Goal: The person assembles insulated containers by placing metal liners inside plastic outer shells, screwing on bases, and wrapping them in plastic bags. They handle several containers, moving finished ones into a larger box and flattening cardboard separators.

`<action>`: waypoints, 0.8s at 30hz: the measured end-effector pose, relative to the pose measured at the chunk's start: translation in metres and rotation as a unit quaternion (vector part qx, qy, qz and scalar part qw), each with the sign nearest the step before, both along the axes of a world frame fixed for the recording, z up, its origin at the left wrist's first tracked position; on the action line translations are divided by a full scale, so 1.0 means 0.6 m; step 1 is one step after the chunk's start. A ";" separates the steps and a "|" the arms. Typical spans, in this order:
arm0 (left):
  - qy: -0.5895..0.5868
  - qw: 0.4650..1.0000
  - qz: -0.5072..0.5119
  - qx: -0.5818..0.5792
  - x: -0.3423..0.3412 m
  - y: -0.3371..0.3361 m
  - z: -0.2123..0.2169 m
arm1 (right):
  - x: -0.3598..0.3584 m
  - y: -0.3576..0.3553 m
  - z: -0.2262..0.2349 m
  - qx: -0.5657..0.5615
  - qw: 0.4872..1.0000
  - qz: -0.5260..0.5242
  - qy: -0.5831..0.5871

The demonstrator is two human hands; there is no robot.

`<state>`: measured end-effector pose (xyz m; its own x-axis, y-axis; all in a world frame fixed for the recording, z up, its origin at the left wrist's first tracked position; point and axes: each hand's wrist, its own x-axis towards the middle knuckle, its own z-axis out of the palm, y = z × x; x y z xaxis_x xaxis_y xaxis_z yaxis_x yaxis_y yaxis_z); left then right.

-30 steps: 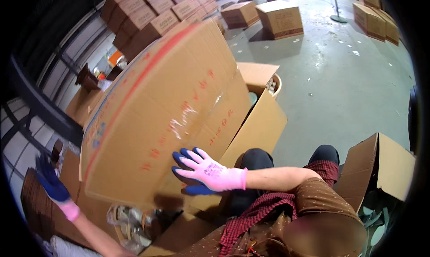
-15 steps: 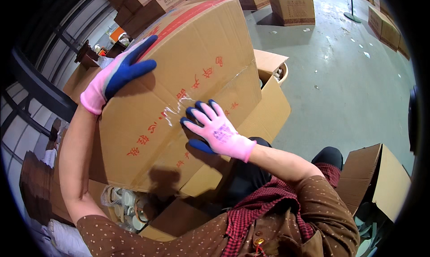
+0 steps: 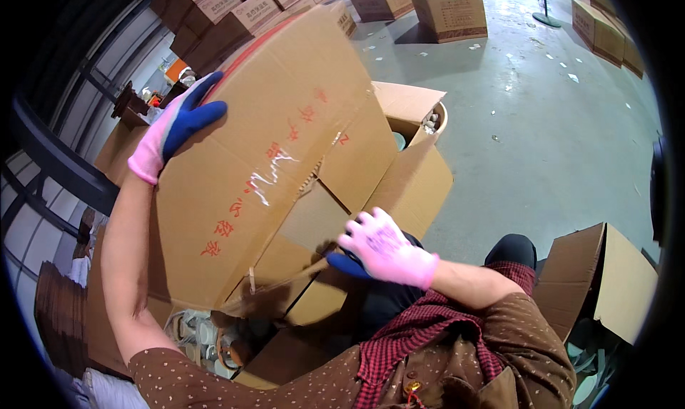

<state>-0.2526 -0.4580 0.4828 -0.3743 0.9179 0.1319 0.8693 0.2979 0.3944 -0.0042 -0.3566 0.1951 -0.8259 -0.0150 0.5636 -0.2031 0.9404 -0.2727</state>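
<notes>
We hold a large cardboard box (image 3: 264,174) tilted up in front of us, our left hand (image 3: 175,127) (pink glove, blue palm) clasped over its upper left edge. Our right hand (image 3: 382,248) grips a lower flap (image 3: 314,220) near its taped seam. More cartons (image 3: 449,9) stand on the concrete floor (image 3: 542,124) beyond.

A large cardboard box (image 3: 264,174) tilts in front of the person, with the left hand (image 3: 175,127) on its far left edge and the right hand (image 3: 382,248) at its near right corner, against a loose flap (image 3: 317,220). Behind it on the floor (image 3: 542,131) sits an open box (image 3: 414,113), with stacked boxes (image 3: 235,13) beyond. Another open box (image 3: 606,277) lies to the person's right.
</notes>
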 end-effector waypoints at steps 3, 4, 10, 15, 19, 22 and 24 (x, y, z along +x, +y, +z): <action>0.079 0.997 -0.013 0.004 0.004 0.009 -0.001 | 0.042 0.006 -0.001 -0.023 0.998 0.012 -0.055; 0.081 0.996 -0.023 -0.002 0.002 0.018 -0.002 | 0.036 0.010 -0.013 0.000 1.000 0.014 -0.016; 0.103 0.993 -0.048 0.039 -0.034 0.005 -0.001 | 0.081 -0.001 -0.133 -0.024 0.945 0.139 -0.296; 0.156 0.987 -0.047 0.007 0.029 0.046 -0.019 | -0.074 -0.028 -0.026 -0.512 0.832 0.175 -0.122; 0.173 0.982 -0.068 0.038 0.019 0.065 -0.029 | -0.191 -0.013 -0.023 -0.836 0.351 0.407 -0.113; 0.167 0.985 -0.012 0.029 0.033 0.045 -0.013 | -0.085 -0.042 0.059 -0.827 0.330 0.455 -0.011; 0.185 0.981 -0.006 0.050 0.015 0.035 -0.013 | -0.019 -0.033 0.122 -0.720 0.569 0.391 0.067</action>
<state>-0.2433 -0.4370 0.4749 -0.2735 0.8976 0.3458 0.9616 0.2632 0.0773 -0.0158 -0.3767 0.2686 -0.8316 0.2087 0.5147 -0.5167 -0.6307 -0.5790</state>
